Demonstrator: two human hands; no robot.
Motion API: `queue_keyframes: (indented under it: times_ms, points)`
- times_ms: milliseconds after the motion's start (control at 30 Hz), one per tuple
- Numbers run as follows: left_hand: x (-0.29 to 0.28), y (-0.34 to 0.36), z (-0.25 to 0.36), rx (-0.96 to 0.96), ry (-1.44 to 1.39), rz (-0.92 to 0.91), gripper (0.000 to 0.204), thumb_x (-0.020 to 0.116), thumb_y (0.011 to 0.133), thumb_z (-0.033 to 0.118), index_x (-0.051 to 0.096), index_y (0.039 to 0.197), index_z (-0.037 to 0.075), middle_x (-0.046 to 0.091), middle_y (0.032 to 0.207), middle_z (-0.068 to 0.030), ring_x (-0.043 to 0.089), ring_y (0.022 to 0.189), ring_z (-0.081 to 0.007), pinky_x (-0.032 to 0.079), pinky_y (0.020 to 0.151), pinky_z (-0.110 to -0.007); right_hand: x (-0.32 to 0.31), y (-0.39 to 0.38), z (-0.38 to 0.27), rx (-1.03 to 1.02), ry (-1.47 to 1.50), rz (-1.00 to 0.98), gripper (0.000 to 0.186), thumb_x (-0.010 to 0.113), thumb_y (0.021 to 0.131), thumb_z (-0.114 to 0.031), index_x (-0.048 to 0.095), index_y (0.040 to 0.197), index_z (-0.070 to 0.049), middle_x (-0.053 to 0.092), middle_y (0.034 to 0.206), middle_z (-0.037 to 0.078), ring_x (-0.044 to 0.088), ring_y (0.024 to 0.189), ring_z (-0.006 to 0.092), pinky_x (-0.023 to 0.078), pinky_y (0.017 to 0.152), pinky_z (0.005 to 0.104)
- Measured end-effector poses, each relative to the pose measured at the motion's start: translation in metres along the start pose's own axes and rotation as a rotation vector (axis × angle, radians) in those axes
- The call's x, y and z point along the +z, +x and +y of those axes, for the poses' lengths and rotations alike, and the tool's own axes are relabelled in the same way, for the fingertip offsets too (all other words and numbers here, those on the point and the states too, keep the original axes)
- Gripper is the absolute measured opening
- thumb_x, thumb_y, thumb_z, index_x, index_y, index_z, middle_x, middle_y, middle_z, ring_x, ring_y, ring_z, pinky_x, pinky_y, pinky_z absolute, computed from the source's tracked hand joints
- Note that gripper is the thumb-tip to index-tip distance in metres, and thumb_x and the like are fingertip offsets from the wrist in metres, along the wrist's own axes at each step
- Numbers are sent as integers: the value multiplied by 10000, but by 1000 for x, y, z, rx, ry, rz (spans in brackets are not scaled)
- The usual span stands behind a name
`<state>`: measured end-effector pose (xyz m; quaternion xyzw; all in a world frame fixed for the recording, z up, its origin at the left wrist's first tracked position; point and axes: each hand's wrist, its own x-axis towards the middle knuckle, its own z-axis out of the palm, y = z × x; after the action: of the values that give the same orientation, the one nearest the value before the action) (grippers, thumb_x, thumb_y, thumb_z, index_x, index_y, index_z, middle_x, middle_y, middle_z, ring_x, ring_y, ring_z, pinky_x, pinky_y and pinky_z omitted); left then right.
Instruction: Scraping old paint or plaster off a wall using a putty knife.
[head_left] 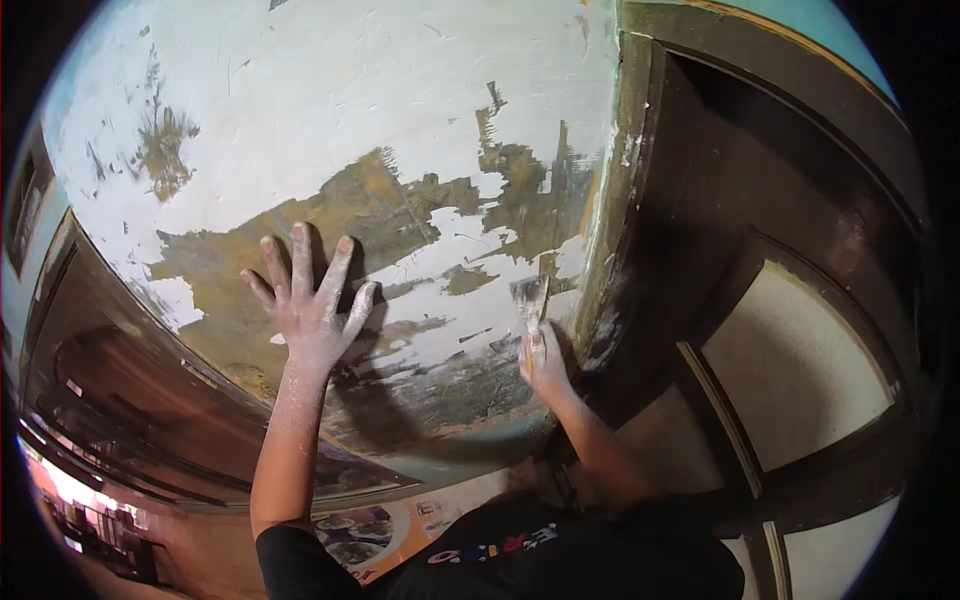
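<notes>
My left hand [312, 305], dusted with white powder, lies against the wall with its fingers spread. It rests at the lower edge of a bare, brownish patch [350, 200] where the pale coating is gone. My right hand [543, 362] is closed around the handle of a putty knife [531, 297]. The blade points upward and is at the wall, close to the dark door frame; whether its edge touches the surface I cannot tell. White coating [430, 260] in ragged streaks covers the wall between my two hands.
A dark wooden door frame [625, 180] borders the wall on the right, beside a panelled door [790, 360] with light panels. At the left stands dark wooden furniture or a door [120, 370]. A printed orange-and-white sheet [365, 535] shows below, behind my body.
</notes>
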<state>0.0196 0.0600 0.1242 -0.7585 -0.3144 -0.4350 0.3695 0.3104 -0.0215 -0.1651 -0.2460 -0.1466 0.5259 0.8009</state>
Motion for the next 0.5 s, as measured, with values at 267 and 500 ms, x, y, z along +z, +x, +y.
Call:
queue_keyframes:
  times_ms: [267,500]
  points:
    - [8,-1,5,49,18,-21,631,712,750,469,493,1338,398,278,1529,-54,123,1437,-350,47,1083,-657,85,-26,-43,-263,-670,-96,252,443,981,-365,481,966,-117,451,668,-25,410,492,67,356,447,209]
    - [9,-9,0,70,33,-37,664,728,731,400,495,1350,347,283,1523,-97,161,1420,-386,64,1085,-651,39,-65,-14,-393,-866,-85,284,479,987,-304,522,958,-24,434,646,-24,391,514,51,325,468,230]
